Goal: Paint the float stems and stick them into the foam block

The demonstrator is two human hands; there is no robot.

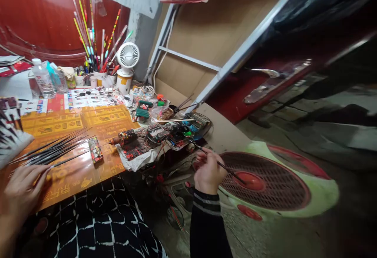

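On the left, my left hand (28,187) rests at the table edge, its fingers closed on a thin dark fishing float (69,158). The float's slim end passes over a paint-stained block (96,150) toward a paint-spattered small motor (126,137). Beside that hand lies a bundle of dark, thin floats (55,150). My right hand (209,171) is raised off the table's right side, pinching a slim dark paintbrush (228,170). The brush tip is close to the paint pots (178,136), one of them with green paint; whether it touches paint I cannot tell.
Behind stand a small white fan (128,55), pots of colourful floats (100,78) and a clear bottle (44,79). A green clamp-like tool (143,110) lies near the motor. Below right is a large floor fan (265,179); a metal frame (235,53) leans beyond.
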